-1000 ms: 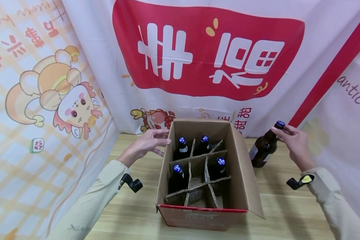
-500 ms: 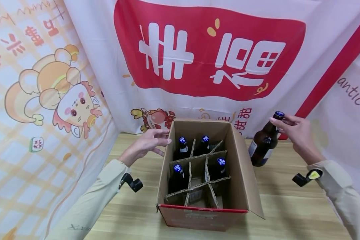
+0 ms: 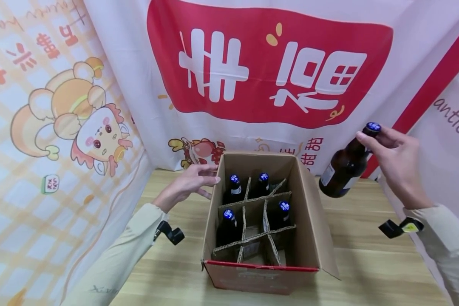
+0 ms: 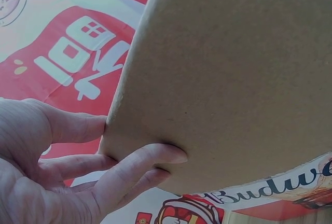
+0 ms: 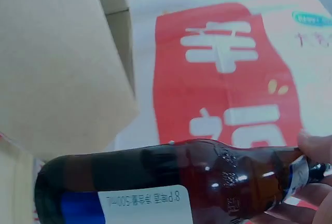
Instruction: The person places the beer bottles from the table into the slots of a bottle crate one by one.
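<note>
My right hand (image 3: 401, 163) holds a brown beer bottle (image 3: 346, 165) by its neck, with thumb and fingers just under the blue cap. The bottle tilts, its base toward the box, and hangs above the table to the right of the box. In the right wrist view its white label (image 5: 148, 203) shows. An open cardboard box (image 3: 258, 278) with cardboard dividers (image 3: 252, 240) stands in the middle. Several blue-capped bottles (image 3: 235, 187) stand in its compartments. At the box's left side, my left hand (image 3: 187, 185) rests its fingertips against the cardboard (image 4: 233, 89).
The box's right flap (image 3: 319, 212) folds outward, between the box and the held bottle. Light wood tabletop (image 3: 359, 238) surrounds the box. A printed cloth (image 3: 271, 72) hangs behind, with another printed cloth (image 3: 65, 170) at the left.
My right hand has lifted the bottle off the table, up and slightly right. The left hand has stayed at the box's side.
</note>
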Motion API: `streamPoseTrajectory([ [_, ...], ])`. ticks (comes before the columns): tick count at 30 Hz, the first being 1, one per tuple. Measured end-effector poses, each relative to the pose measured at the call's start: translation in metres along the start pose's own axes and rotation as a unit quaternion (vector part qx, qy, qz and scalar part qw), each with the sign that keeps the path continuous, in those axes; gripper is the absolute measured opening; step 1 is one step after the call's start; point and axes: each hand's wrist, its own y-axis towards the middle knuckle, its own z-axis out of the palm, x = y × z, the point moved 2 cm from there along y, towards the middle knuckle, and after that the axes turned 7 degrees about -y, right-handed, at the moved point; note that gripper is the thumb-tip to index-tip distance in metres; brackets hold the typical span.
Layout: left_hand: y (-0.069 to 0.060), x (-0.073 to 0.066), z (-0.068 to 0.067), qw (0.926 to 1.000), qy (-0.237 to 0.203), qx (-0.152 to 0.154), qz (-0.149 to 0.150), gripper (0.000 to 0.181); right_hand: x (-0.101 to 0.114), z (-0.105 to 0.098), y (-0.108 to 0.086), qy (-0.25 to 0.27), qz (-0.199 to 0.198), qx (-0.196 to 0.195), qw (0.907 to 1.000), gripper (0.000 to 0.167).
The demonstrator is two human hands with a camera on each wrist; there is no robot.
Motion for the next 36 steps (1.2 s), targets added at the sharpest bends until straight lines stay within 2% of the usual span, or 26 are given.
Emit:
streamPoseTrajectory([
  [4, -0.001, -0.001, 0.001, 1.0000, 0.000, -0.001, -0.003, 0.064, 0.022, -0.005, -0.004, 0.035, -0.021, -0.033, 0.9986, 0.043],
  [6, -0.001, -0.001, 0.001, 1.0000, 0.002, -0.001, -0.002, 0.064, 0.033, -0.008, -0.007, 0.091, -0.024, -0.039, 0.9948, 0.043],
  [9, -0.001, -0.002, 0.001, 1.0000, 0.004, -0.001, -0.001, 0.064, 0.046, -0.009, -0.011, 0.200, -0.025, -0.030, 0.9791, 0.045],
  [10, -0.001, -0.002, 0.001, 1.0000, 0.004, -0.002, -0.002, 0.064, 0.050, -0.009, -0.013, 0.225, -0.026, -0.026, 0.9736, 0.045],
  [11, -0.001, -0.001, 0.001, 1.0000, 0.004, -0.002, -0.002, 0.064, 0.054, -0.008, -0.015, 0.232, -0.024, -0.020, 0.9723, 0.046],
  [13, -0.001, -0.001, 0.001, 1.0000, 0.004, -0.002, -0.004, 0.064, 0.063, -0.006, -0.020, 0.209, -0.028, -0.007, 0.9776, 0.045],
  [16, -0.002, -0.002, 0.001, 1.0000, 0.006, -0.004, -0.004, 0.064, 0.080, -0.001, -0.026, 0.111, -0.045, 0.007, 0.9928, 0.044],
  [19, -0.002, -0.002, 0.001, 1.0000, 0.007, -0.003, -0.003, 0.064, 0.096, 0.004, -0.032, 0.066, -0.068, 0.024, 0.9952, 0.043],
  [27, -0.001, -0.003, 0.001, 0.9999, 0.007, -0.004, -0.007, 0.065, 0.119, 0.028, -0.045, 0.087, -0.082, 0.096, 0.9882, 0.039],
  [31, 0.000, -0.003, 0.001, 0.9999, 0.006, -0.003, -0.008, 0.065, 0.125, 0.043, -0.052, 0.053, -0.087, 0.136, 0.9855, 0.038],
  [36, -0.001, -0.002, 0.001, 1.0000, 0.006, 0.003, -0.006, 0.064, 0.128, 0.061, -0.064, 0.030, -0.110, 0.190, 0.9753, 0.039],
])
